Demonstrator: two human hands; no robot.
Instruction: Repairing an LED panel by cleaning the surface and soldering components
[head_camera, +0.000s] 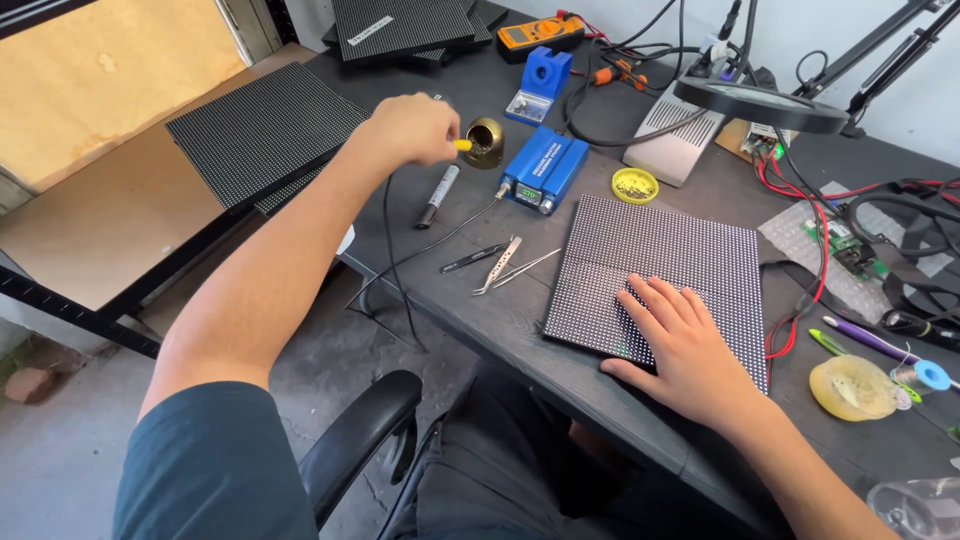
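My left hand is closed around a soldering iron with a yellow collar, its tip pushed into a brass tip-cleaner pot. The iron's black cable hangs down from the hand over the desk edge. My right hand lies flat with fingers spread on a square dotted LED panel on the dark desk. A blue soldering station stands just right of the pot.
Tweezers, a black marker and a yellow tin lie near the panel. More panels sit at the left and back. A magnifier lamp, wires, a tape roll and a chair arm surround the area.
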